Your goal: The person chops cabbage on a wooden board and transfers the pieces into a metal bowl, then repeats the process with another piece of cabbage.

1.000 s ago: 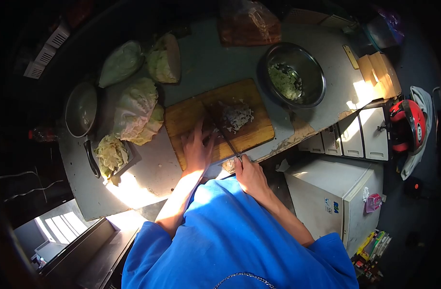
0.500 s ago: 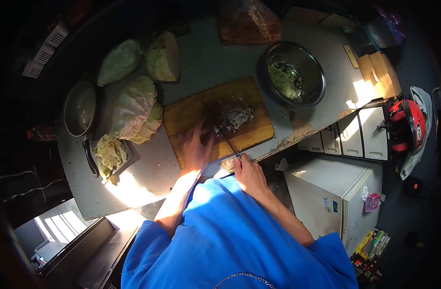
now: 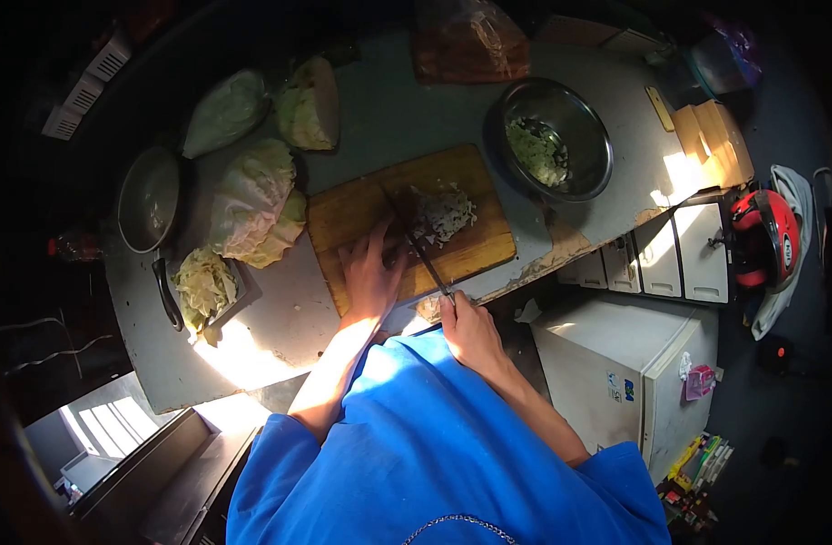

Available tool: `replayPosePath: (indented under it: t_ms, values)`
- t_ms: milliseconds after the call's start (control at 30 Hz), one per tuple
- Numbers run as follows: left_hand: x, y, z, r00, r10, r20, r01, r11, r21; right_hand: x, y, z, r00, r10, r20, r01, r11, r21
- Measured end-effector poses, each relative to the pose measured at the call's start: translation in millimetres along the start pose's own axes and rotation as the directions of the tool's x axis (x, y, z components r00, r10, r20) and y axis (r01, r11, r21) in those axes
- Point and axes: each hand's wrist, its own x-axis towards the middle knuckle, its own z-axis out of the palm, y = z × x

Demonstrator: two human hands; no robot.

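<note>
Right on the wooden cutting board (image 3: pixel 485 245), shaded at its left end, someone in a blue shirt has a knife (image 3: pixel 427 259) angled across the middle, blade pointing away from them. Their right hand (image 3: pixel 468 325) is closed around the handle, just off the board's near edge. The left hand (image 3: pixel 370 277) is palm down on the board, left of the blade, fingers partly spread. Too shadowy for me to tell if it's pinning anything down. A little heap of pale chopped bits (image 3: pixel 448 214) sits on the board, right of the blade.

Off the board's far right corner there's a steel bowl (image 3: pixel 590 127) with chopped greens (image 3: pixel 536 153) in it. Left of the board you've got a big leafy cabbage (image 3: pixel 252 195), some loose leaves (image 3: pixel 204 286) nearer the person, and a frying pan (image 3: pixel 150 200) farther out. A cut cabbage (image 3: pixel 311 109) sits beyond the board's far left corner, and a plastic bag (image 3: pixel 470 45) lies well beyond the far edge.
</note>
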Motion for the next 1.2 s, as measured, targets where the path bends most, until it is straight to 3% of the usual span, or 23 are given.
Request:
replayPosePath:
  t_ms: [233, 400, 700, 1200]
  values:
    - [0, 1, 0, 1.0, -0.025, 0.014, 0.025, 1.0, -0.001, 2, -2, 0, 1.0, 0.015, -0.012, -0.016, 0.996, -0.093]
    - [-3, 0, 0, 0.999, -0.049, 0.015, 0.049, 0.999, -0.001, -1, 0, -3, 0.999, -0.02, -0.035, 0.024, 0.991, 0.135]
    - [-2, 0, -1, 0.997, -0.063, 0.033, 0.064, 0.998, -0.015, 2, -2, -2, 1.0, 0.004, -0.016, -0.005, 0.998, -0.056]
    - [4, 3, -3, 0.993, -0.11, 0.044, 0.111, 0.993, -0.039, 2, 0, -7, 0.998, -0.054, -0.02, 0.055, 0.998, 0.028]
